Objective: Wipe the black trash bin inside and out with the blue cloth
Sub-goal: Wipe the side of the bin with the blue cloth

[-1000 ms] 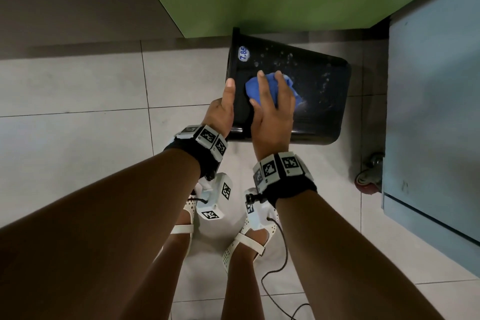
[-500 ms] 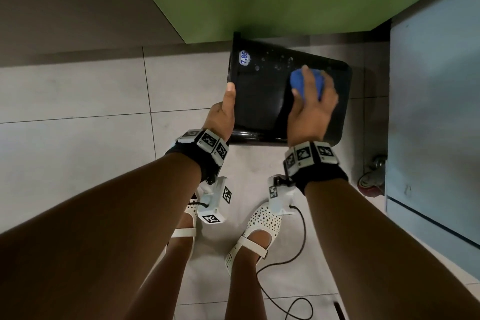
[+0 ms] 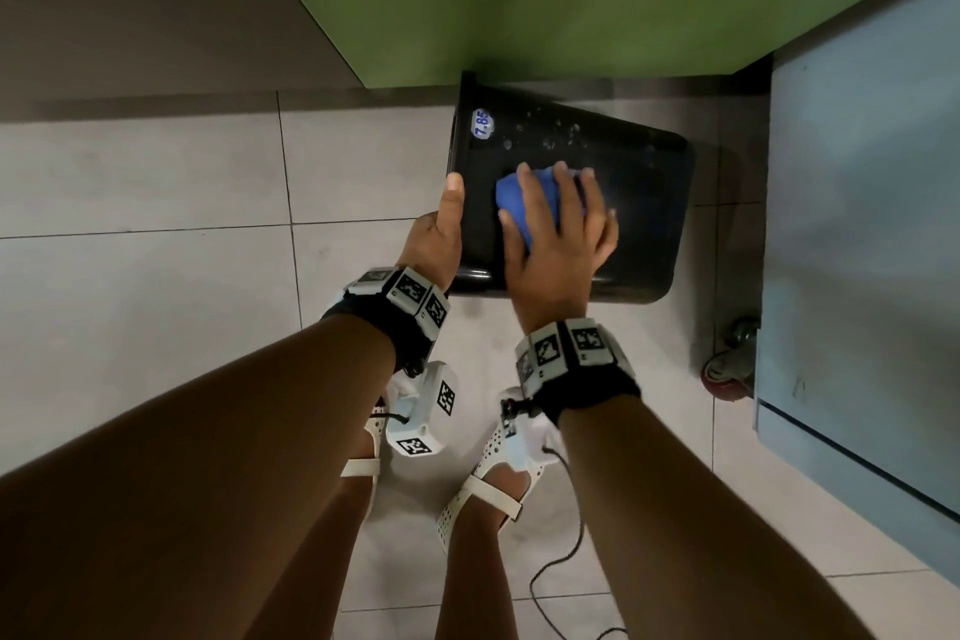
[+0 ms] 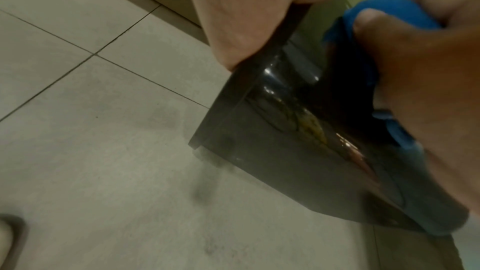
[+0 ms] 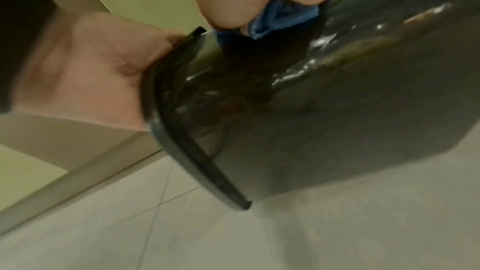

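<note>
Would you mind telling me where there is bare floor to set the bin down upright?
Bare tile floor lies left of the black trash bin, up to the brown wall. It is crowded on the right, where the blue cabinet and its caster wheel stand close, and below, by the feet and cable.

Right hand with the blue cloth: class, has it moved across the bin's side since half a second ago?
Yes. The right hand and blue cloth have slid left across the black trash bin, back toward the price sticker and the left hand.
</note>
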